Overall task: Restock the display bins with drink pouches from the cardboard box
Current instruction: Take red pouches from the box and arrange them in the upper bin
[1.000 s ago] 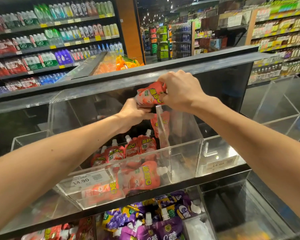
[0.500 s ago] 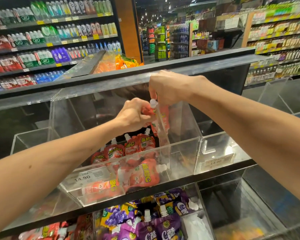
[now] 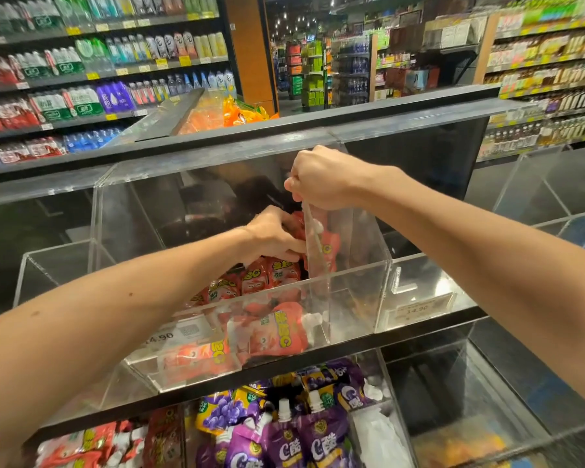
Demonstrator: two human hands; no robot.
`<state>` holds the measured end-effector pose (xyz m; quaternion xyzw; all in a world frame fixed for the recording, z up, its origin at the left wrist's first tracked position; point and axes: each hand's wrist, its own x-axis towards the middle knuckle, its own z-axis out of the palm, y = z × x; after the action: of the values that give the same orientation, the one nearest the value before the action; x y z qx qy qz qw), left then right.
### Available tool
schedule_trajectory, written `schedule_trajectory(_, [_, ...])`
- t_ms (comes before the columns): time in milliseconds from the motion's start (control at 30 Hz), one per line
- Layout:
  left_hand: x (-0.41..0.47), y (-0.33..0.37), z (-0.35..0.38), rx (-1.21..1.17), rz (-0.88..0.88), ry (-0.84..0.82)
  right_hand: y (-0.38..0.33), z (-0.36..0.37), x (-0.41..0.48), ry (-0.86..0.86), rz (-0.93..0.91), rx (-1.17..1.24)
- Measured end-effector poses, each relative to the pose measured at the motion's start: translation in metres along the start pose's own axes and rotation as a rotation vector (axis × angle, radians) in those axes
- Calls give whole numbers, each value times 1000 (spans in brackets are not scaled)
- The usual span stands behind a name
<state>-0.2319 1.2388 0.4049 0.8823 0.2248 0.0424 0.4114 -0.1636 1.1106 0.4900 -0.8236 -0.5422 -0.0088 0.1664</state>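
- The red drink pouch (image 3: 328, 246) hung upright at the back of the upper bin (image 3: 122, 224), against its clear divider (image 3: 318, 275).
- The right hand (image 3: 321, 180) pinched the pouch by its top.
- The left hand (image 3: 274, 236) curled against red pouches beside it. Whether it gripped that pouch or only steadied the others could not be told.
- The step looked like seating this pouch at the end of the standing row (image 3: 254, 282).
- The next move would call for lowering it straight down, spout up, without tipping its neighbours.
- In the front of the upper bin, more red pouches (image 3: 271, 332) lay flat behind a price tag (image 3: 169, 336).
- Below the upper bin, another bin held purple pouches (image 3: 304, 440).
- The cardboard box was out of view.
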Motion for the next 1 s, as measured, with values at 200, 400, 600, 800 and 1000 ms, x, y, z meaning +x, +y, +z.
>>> schedule_trajectory(200, [-45, 24, -35, -34, 14, 209, 1, 4, -4, 93, -25, 67])
schedule_trajectory(400, [-121, 56, -22, -58, 264, 631, 14, 1, -50, 419, -138, 162])
schedule_trajectory(600, [-165, 113, 85, -272, 614, 485, 63, 30, -194, 691, -126, 402])
schedule_trajectory(800, [-173, 138, 293, -500, 655, -97, 133, 105, -417, 779, 639, 535])
schedule_trajectory(1000, [-199, 165, 515, -412, 470, -616, 164, 143, -623, 756, 1232, 488])
